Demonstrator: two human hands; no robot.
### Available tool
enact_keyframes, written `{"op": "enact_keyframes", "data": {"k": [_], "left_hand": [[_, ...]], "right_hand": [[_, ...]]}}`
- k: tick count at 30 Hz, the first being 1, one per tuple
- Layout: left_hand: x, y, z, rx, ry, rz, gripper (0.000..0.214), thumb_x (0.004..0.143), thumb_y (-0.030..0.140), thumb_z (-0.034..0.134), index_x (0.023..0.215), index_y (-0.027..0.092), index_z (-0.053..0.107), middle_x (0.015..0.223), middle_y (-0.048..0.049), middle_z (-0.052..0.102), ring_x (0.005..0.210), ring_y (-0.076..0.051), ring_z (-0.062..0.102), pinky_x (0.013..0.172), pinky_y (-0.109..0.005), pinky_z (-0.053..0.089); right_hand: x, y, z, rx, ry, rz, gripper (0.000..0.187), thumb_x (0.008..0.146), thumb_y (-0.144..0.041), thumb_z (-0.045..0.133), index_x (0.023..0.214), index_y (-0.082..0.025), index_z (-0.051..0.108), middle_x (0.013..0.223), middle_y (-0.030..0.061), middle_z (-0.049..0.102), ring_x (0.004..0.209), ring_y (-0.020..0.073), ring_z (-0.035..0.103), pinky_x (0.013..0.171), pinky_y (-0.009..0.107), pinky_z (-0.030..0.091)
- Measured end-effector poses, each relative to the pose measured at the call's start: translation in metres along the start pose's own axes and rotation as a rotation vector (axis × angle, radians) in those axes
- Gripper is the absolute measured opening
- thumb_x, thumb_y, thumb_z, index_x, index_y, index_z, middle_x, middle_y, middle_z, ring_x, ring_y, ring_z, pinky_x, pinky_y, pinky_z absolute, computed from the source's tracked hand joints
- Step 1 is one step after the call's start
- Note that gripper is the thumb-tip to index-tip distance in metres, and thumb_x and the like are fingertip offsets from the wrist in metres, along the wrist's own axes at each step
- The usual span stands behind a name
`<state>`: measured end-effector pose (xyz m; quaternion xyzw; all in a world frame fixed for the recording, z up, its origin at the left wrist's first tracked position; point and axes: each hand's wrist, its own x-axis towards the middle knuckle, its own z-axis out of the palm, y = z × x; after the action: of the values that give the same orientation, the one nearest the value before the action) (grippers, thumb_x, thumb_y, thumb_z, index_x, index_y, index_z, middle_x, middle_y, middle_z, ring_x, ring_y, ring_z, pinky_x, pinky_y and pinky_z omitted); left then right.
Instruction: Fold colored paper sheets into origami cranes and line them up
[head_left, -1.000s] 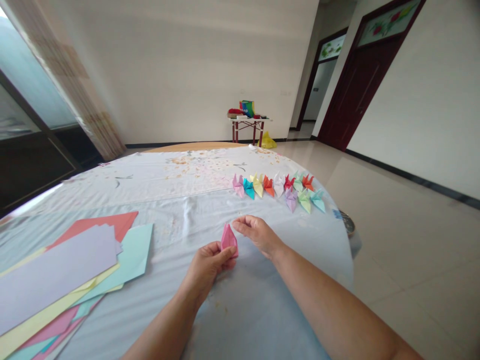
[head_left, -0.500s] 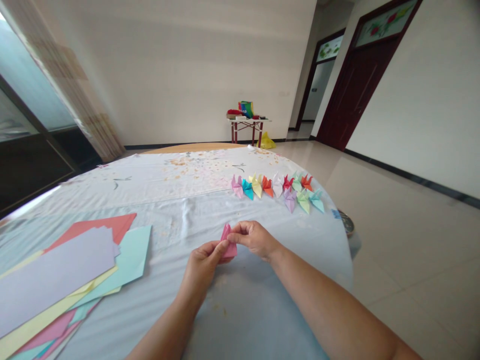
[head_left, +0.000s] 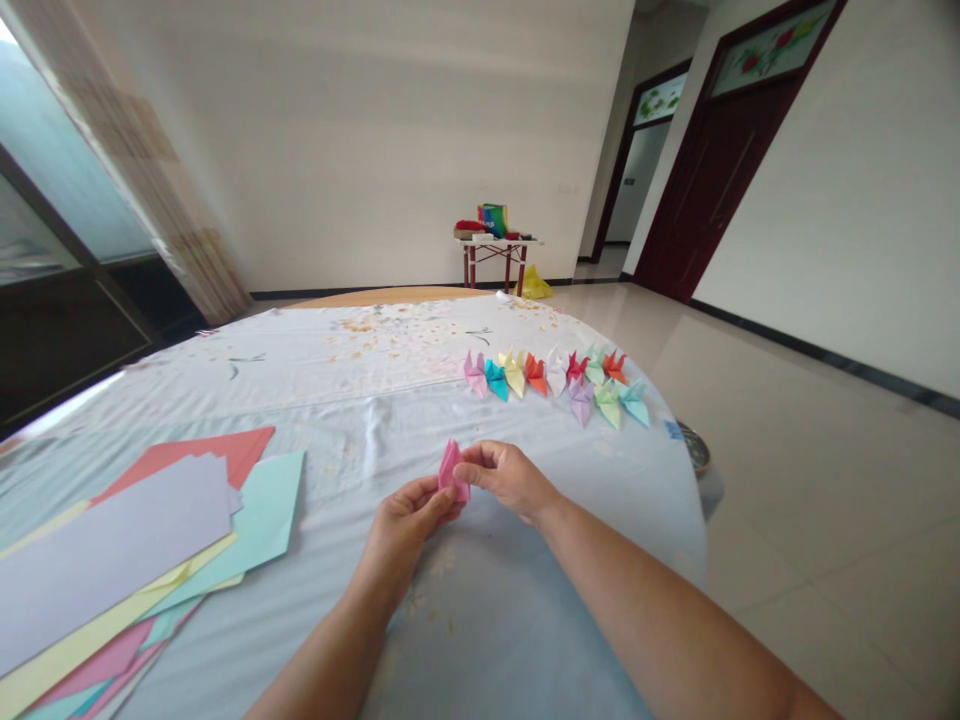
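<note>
A small piece of folded pink paper (head_left: 450, 465) is held between my two hands, over the near middle of the table. My left hand (head_left: 409, 508) pinches its lower end, thumb on the near face. From the right, my right hand (head_left: 504, 474) grips its side with thumb and fingers. Part of the paper is hidden behind the fingers. Beyond my right hand stand several folded paper cranes in many colours, among them a pink crane (head_left: 475, 374), a blue crane (head_left: 496, 380) and a lilac crane (head_left: 581, 400).
Loose coloured sheets lie at the left, with a lilac sheet (head_left: 112, 550) on top and a mint sheet (head_left: 262, 510) beside it. A pale cloth (head_left: 322, 620) covers the round table. Against the far wall stands a small table (head_left: 495, 242) bearing several items.
The pink paper has turned in my hands and now looks narrower, its top tilted slightly left. My left fingers have shifted a little on its lower end; the cranes and sheets stay put.
</note>
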<state>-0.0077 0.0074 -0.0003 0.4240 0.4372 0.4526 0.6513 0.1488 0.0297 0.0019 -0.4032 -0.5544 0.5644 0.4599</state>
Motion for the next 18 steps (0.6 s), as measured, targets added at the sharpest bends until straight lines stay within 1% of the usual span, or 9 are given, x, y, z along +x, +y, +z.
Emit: {"op": "enact_keyframes", "data": {"k": [3, 8, 10, 12, 14, 16, 18], "left_hand": [[0.001, -0.0007, -0.0021, -0.043, 0.036, 0.022, 0.031, 0.061, 0.034, 0.073, 0.084, 0.014, 0.067, 0.077, -0.0056, 0.07, 0.07, -0.014, 0.062, 0.073, -0.025, 0.047], [0.0015, -0.0011, -0.0033, -0.001, 0.078, 0.029, 0.026, 0.063, 0.033, 0.072, 0.079, 0.014, 0.067, 0.073, -0.0043, 0.07, 0.068, -0.014, 0.062, 0.072, -0.026, 0.047], [0.0016, -0.0006, -0.0039, 0.013, 0.094, 0.024, 0.025, 0.063, 0.032, 0.073, 0.078, 0.014, 0.068, 0.07, -0.0033, 0.07, 0.067, -0.013, 0.062, 0.072, -0.025, 0.047], [0.0018, 0.0, -0.0047, -0.006, 0.084, 0.024, 0.024, 0.064, 0.031, 0.072, 0.078, 0.013, 0.068, 0.069, -0.0027, 0.069, 0.066, -0.012, 0.062, 0.072, -0.024, 0.047], [0.0018, 0.0004, -0.0051, -0.061, 0.06, 0.02, 0.023, 0.066, 0.03, 0.071, 0.08, 0.013, 0.068, 0.071, -0.0028, 0.069, 0.067, -0.011, 0.061, 0.072, -0.023, 0.047], [0.0017, 0.0006, -0.005, -0.131, 0.044, 0.016, 0.023, 0.068, 0.03, 0.069, 0.084, 0.013, 0.067, 0.075, -0.0033, 0.069, 0.069, -0.011, 0.061, 0.073, -0.023, 0.047], [0.0013, 0.001, -0.0042, -0.186, 0.043, 0.019, 0.024, 0.07, 0.028, 0.068, 0.088, 0.014, 0.067, 0.08, -0.0036, 0.069, 0.073, -0.012, 0.062, 0.076, -0.025, 0.048]], "right_hand": [[-0.0009, 0.0013, -0.0002, -0.065, -0.049, 0.032, 0.036, 0.061, -0.043, 0.072, 0.082, -0.015, 0.061, 0.074, -0.0002, 0.063, 0.068, 0.0115, 0.055, 0.067, 0.025, 0.042], [0.0012, 0.0029, 0.0004, -0.152, -0.04, 0.012, 0.033, 0.063, -0.043, 0.07, 0.074, -0.013, 0.06, 0.065, -0.0017, 0.059, 0.059, 0.0094, 0.051, 0.059, 0.023, 0.039], [0.0015, 0.0023, 0.0012, -0.163, -0.031, 0.002, 0.032, 0.063, -0.042, 0.07, 0.073, -0.013, 0.06, 0.065, -0.0018, 0.059, 0.059, 0.0093, 0.05, 0.059, 0.023, 0.038], [0.0013, 0.0014, 0.0019, -0.148, -0.02, -0.005, 0.031, 0.063, -0.042, 0.07, 0.073, -0.013, 0.061, 0.066, -0.0014, 0.059, 0.06, 0.0096, 0.051, 0.06, 0.023, 0.039], [0.0009, 0.0005, 0.0021, -0.107, -0.021, -0.022, 0.031, 0.064, -0.041, 0.07, 0.076, -0.014, 0.061, 0.071, -0.0002, 0.061, 0.064, 0.0105, 0.053, 0.063, 0.024, 0.04], [0.0006, -0.0002, 0.0017, -0.065, -0.014, -0.052, 0.032, 0.065, -0.04, 0.069, 0.084, -0.015, 0.062, 0.078, 0.0007, 0.063, 0.07, 0.0114, 0.055, 0.068, 0.025, 0.042], [0.0005, -0.0009, 0.0011, -0.077, 0.03, -0.089, 0.037, 0.065, -0.04, 0.069, 0.093, -0.017, 0.06, 0.082, 0.0006, 0.062, 0.072, 0.0112, 0.055, 0.069, 0.025, 0.042]]}}
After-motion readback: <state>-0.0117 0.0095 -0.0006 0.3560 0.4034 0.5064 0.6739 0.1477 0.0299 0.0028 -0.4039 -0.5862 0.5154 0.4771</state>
